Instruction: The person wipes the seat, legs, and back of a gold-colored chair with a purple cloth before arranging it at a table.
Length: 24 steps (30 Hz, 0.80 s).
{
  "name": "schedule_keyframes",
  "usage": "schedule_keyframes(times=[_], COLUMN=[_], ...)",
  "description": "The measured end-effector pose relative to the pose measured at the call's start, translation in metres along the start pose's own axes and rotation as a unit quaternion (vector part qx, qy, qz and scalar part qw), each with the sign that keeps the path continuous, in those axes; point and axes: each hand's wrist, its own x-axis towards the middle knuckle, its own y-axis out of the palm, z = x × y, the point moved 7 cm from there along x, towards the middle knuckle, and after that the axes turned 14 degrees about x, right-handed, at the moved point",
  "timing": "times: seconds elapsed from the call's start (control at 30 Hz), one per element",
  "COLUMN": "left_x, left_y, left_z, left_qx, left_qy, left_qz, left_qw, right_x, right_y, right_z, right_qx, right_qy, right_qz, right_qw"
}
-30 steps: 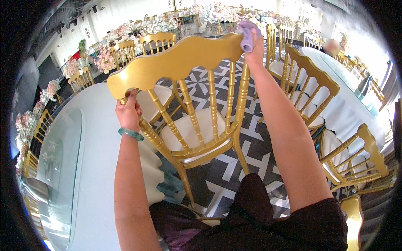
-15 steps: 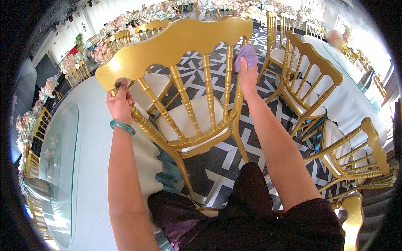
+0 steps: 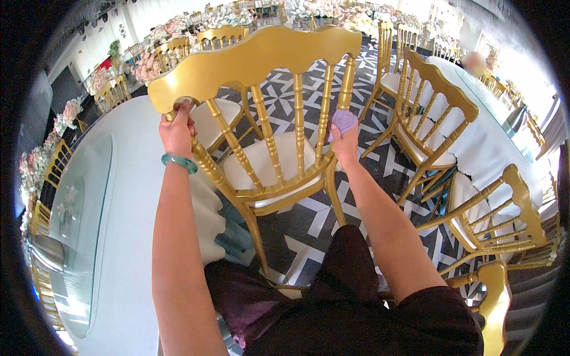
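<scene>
Fingers of the left hand [image 3: 177, 127] clench the left post of the gold chair [image 3: 267, 53], just under its top rail (a green bangle [image 3: 179, 162] sits on that wrist). The right hand [image 3: 345, 142] grasps a purple cloth [image 3: 343, 120], pressed against the right post, low near the cream seat [image 3: 267, 163]. A white table [image 3: 133, 196] lies at left.

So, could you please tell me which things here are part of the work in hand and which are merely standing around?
In use: gold chair, purple cloth, left hand, right hand.

Standing about: round white table, neighbouring gold chairs, flower arrangements.
</scene>
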Motion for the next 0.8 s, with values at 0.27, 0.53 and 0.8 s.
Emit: schedule_keyframes(times=[0.27, 0.53, 0.8], left_x=[-0.005, -0.009, 0.003], left_y=[0.001, 0.001, 0.004], left_z=[0.0, -0.005, 0.003], left_qx=[0.022, 0.017, 0.019], left_qy=[-0.021, -0.015, 0.01], left_qz=[-0.001, 0.002, 0.013], left_qw=[1.0, 1.0, 1.0], right_x=[-0.036, 0.073, 0.138], right_y=[-0.003, -0.012, 0.001], right_z=[-0.06, 0.045, 0.074], right_qx=[0.1, 0.167, 0.189], right_qy=[0.168, 0.092, -0.108], right_qz=[0.047, 0.049, 0.048], right_qw=[0.98, 0.98, 0.975])
